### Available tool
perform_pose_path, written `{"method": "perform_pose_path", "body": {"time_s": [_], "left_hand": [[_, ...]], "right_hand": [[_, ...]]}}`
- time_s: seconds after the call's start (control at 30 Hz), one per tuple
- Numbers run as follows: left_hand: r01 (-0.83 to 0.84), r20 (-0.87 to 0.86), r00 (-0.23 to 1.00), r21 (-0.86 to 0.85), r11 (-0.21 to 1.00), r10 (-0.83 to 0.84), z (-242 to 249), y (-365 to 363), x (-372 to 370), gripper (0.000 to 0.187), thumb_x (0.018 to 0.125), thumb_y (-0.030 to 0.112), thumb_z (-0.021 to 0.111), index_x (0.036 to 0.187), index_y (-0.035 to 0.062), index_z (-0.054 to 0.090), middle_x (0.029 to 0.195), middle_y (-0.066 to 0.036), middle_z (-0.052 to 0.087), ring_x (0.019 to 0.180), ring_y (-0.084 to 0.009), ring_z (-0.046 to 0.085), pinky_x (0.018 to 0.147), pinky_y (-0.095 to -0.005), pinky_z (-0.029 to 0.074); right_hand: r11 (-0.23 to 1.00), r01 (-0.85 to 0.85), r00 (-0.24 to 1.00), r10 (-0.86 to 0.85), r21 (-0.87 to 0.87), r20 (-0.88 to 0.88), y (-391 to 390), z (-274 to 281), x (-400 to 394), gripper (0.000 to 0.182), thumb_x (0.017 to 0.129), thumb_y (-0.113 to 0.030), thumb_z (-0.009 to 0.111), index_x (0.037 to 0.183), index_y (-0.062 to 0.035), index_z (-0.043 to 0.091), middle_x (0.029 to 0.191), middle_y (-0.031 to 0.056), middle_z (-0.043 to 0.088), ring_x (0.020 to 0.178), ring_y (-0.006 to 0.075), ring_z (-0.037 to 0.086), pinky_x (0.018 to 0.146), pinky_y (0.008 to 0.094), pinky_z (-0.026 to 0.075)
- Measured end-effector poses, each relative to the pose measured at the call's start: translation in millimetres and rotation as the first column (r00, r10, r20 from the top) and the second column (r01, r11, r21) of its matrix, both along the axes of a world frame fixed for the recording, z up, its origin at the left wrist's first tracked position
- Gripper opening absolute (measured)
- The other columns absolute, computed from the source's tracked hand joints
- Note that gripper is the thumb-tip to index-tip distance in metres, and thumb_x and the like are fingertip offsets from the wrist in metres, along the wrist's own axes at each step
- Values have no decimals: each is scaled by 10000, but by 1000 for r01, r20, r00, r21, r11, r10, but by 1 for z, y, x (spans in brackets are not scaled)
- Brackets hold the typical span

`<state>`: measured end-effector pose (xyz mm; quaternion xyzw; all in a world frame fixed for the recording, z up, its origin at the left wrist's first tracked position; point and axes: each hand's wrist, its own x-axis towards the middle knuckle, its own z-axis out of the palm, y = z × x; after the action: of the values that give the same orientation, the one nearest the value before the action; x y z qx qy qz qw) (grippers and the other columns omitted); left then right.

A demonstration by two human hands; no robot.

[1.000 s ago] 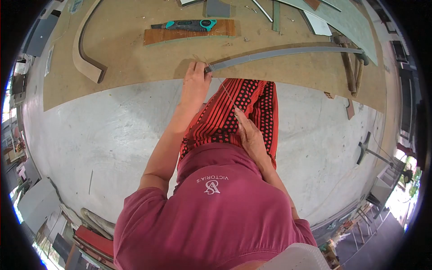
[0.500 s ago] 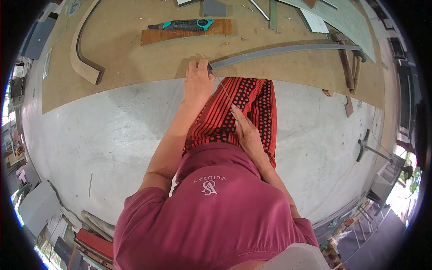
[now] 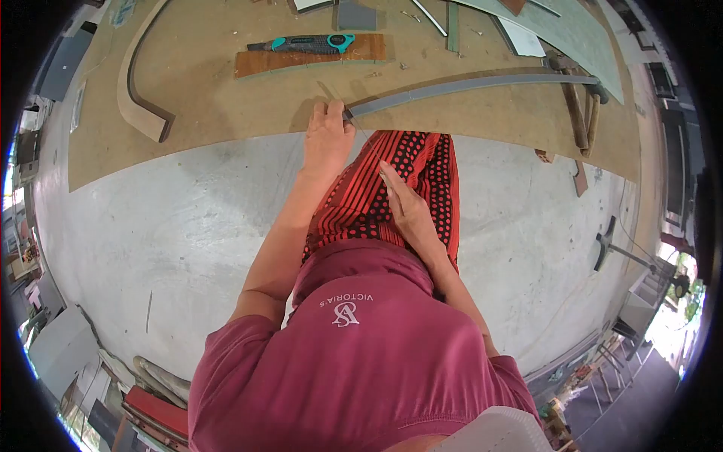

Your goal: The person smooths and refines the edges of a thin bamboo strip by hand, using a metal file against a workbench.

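Observation:
At the near edge of the brown board table (image 3: 226, 113), my left hand (image 3: 329, 139) is closed on the end of a long grey strip (image 3: 429, 92), pressing it near the edge. The strip curves away to the right across the board. My right hand (image 3: 409, 211), in front of my lap, grips a thin, straight, blade-like tool (image 3: 369, 141). That tool runs up and left across the strip's end beside my left fingers. Its exact kind is too thin to make out, and its near end is hidden in my right palm.
A teal-and-black utility knife (image 3: 309, 44) lies on a brown wooden piece (image 3: 361, 50). A curved beige strip (image 3: 135, 105) rests at left. Hammers (image 3: 576, 113) lie at right under the grey strip's far end. Sheet panels (image 3: 557, 38) sit at upper right.
My right hand has moved slightly forward and left, and the thin tool sticks out farther beyond the strip's end. My left hand keeps its hold on the strip.

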<state>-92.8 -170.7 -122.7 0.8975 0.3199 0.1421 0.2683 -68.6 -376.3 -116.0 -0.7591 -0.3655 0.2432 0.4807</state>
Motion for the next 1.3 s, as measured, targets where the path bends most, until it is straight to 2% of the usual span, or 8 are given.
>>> {"method": "perform_pose_path", "body": {"time_s": [0.17,0.3,0.4,0.5,0.63,0.73,1.03,1.3], "left_hand": [[-6,72,997,-3,1000,6,-6,5,-1,296,781,109,600,1062,45,532,1023,-211,550,950,-438,564,804,-509,469],[-4,-8,1000,-131,991,3,4,7,-4,330,791,166,639,1099,76,560,1062,-178,554,1005,-404,552,831,-515,453],[9,-23,1000,92,996,-7,25,-3,8,389,790,209,667,1154,114,569,1128,-143,545,1098,-347,516,889,-513,416],[103,40,994,56,993,-106,24,-23,41,434,781,213,676,1193,130,568,1174,-121,529,1148,-316,480,926,-496,379],[141,53,988,40,989,-143,-2,-41,75,436,777,169,659,1196,100,560,1175,-133,527,1106,-343,493,901,-487,386],[97,86,991,85,992,-105,-11,-43,82,415,763,126,638,1166,71,557,1161,-137,532,1074,-356,497,872,-491,387],[98,111,987,129,987,-112,-15,-45,81,325,746,98,622,1061,60,554,1074,-144,549,1018,-355,503,830,-495,387],[94,197,972,182,979,-130,-19,-43,81,277,737,99,618,998,42,545,1048,-139,534,969,-343,499,792,-472,384]], "right_hand": [[990,-10,1000,10,-137,-2,-30,21,-5,462,955,-42,467,1406,-128,417,1275,181,564,1101,330,593,908,382,491],[988,61,993,-74,-140,-87,-62,26,-6,420,979,-53,443,1395,-112,442,1339,158,537,1213,245,546,993,309,430],[877,348,882,-426,-331,-201,-57,40,0,437,1004,-91,428,1437,-144,399,1175,128,592,899,165,559,831,251,443],[877,344,888,-420,-336,-185,-52,30,5,435,1015,-118,416,1446,-156,381,1108,106,589,791,157,494,767,246,436],[856,291,894,-403,-427,-198,-38,43,5,434,1013,-114,420,1444,-149,379,1173,118,602,906,177,578,835,262,450],[915,290,921,-346,-281,-176,-44,29,4,430,1001,-99,436,1427,-141,396,1335,161,537,1238,260,527,983,333,425],[931,265,952,-293,-250,-83,-34,24,23,445,993,-71,428,1429,-150,383,1350,179,514,1238,278,523,991,363,433],[930,253,938,-303,-266,-170,-50,19,13,440,977,-34,413,1414,-75,385,1353,205,496,1257,319,491,1010,374,417]]}}
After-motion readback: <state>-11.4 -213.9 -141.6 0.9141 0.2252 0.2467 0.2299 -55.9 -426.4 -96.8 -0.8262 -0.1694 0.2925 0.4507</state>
